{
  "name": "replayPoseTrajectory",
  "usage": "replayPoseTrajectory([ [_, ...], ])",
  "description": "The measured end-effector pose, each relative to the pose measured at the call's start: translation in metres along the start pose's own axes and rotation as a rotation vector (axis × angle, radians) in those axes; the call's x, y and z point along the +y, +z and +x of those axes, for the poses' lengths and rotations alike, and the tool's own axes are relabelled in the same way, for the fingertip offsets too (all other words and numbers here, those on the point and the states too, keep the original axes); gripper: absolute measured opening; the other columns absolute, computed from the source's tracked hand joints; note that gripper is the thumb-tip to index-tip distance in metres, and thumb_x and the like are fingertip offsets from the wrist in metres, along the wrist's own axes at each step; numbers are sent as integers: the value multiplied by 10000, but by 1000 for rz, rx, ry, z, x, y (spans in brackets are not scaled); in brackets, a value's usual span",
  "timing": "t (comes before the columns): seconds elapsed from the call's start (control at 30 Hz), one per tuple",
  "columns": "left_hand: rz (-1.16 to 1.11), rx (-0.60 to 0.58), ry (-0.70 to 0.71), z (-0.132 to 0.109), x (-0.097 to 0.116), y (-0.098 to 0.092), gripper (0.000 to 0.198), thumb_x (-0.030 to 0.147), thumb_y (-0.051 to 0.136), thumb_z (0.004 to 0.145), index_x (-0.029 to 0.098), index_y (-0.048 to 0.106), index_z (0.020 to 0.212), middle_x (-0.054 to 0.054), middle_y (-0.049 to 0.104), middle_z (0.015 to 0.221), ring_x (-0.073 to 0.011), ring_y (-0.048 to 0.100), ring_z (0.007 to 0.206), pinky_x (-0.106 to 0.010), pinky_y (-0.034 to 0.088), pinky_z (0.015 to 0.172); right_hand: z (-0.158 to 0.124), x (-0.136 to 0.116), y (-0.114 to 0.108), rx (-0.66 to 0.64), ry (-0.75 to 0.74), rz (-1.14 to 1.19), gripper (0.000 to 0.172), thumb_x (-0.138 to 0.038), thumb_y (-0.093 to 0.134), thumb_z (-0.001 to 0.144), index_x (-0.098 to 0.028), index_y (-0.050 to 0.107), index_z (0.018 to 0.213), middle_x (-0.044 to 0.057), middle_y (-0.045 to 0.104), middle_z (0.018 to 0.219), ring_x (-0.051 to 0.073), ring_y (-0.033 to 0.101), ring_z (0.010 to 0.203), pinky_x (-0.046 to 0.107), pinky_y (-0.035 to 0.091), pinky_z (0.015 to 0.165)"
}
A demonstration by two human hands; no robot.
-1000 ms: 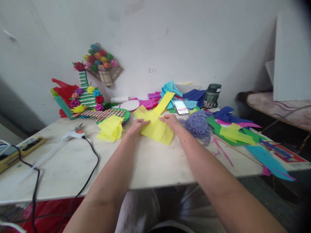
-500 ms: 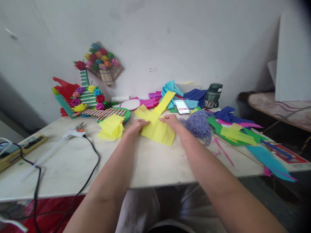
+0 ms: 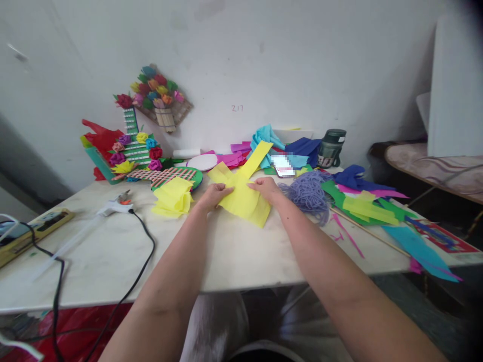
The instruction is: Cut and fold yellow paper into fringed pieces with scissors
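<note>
Between my hands is a sheet of yellow crepe paper (image 3: 247, 206), held a little above the white table (image 3: 241, 261). My left hand (image 3: 215, 195) pinches its left side with thumb and fingers. On the opposite side my right hand (image 3: 266, 188) pinches the sheet in the same way. Behind the sheet, a yellow paper strip (image 3: 258, 157) slants up to the right; I cannot tell whether it is joined to it. A pile of folded yellow crepe paper (image 3: 173, 197) lies left of my left hand. Purple yarn (image 3: 308, 195) sits tangled beside my right hand.
Left, a glue gun (image 3: 116, 205) with a black cord lies near a power strip (image 3: 35, 234). A paper-flower guitar (image 3: 138, 153) leans at the wall. At the back are a phone (image 3: 283, 167) and a dark bottle (image 3: 332, 148); colored paper (image 3: 370, 208) covers the right side.
The lower edge of the yellow sheet has shifted slightly and its folds look different. Both hands keep their pinch in nearly the same place.
</note>
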State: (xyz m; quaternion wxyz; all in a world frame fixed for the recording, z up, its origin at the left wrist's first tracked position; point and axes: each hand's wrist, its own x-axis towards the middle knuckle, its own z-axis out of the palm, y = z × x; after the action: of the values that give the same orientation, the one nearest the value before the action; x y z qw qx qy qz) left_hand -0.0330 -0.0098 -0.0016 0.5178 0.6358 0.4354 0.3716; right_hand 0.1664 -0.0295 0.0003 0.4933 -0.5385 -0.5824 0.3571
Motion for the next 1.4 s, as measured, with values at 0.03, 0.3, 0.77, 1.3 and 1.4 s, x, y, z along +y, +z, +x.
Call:
replayPoseTrajectory([
  [0.03, 7, 3, 4, 0, 0, 1, 313, 427, 692, 574, 149, 549, 600, 1, 559, 483, -83, 456, 362, -186, 266, 327, 1, 1, 0, 5, -6, -11, 263, -400, 642, 578, -155, 554, 543, -14, 551, 504, 107, 485, 465, 216, 366, 435],
  [0.3, 56, 16, 15, -1, -1, 0, 323, 454, 669, 594, 154, 553, 616, 10, 525, 443, -71, 403, 309, -188, 189, 298, 3, 4, 0, 17, -15, -47, 268, -410, 634, 577, -160, 546, 543, -17, 550, 506, 108, 483, 468, 218, 354, 435],
  [0.77, 10, -39, 5, -1, -3, -2, 296, 418, 675, 592, 154, 542, 609, 17, 548, 489, -86, 461, 385, -193, 279, 363, 2, 3, 1, 11, 3, -40, 306, -429, 660, 533, -170, 498, 508, -36, 512, 461, 96, 453, 427, 210, 331, 406],
  [1.3, -348, -122, -72, 2, -10, -4, 351, 358, 739, 541, 117, 612, 762, -95, 661, 721, -200, 631, 655, -319, 489, 648, 6, 9, 1, 16, -60, -152, 329, -481, 552, 639, -178, 507, 518, -30, 495, 463, 119, 464, 489, 232, 333, 464],
  [1.4, -335, -117, -81, 3, -11, -4, 335, 352, 744, 533, 114, 610, 727, -93, 657, 701, -196, 628, 637, -306, 487, 624, 6, 9, 1, 20, -78, -181, 347, -491, 540, 646, -178, 495, 504, -33, 477, 454, 117, 455, 485, 236, 331, 472],
])
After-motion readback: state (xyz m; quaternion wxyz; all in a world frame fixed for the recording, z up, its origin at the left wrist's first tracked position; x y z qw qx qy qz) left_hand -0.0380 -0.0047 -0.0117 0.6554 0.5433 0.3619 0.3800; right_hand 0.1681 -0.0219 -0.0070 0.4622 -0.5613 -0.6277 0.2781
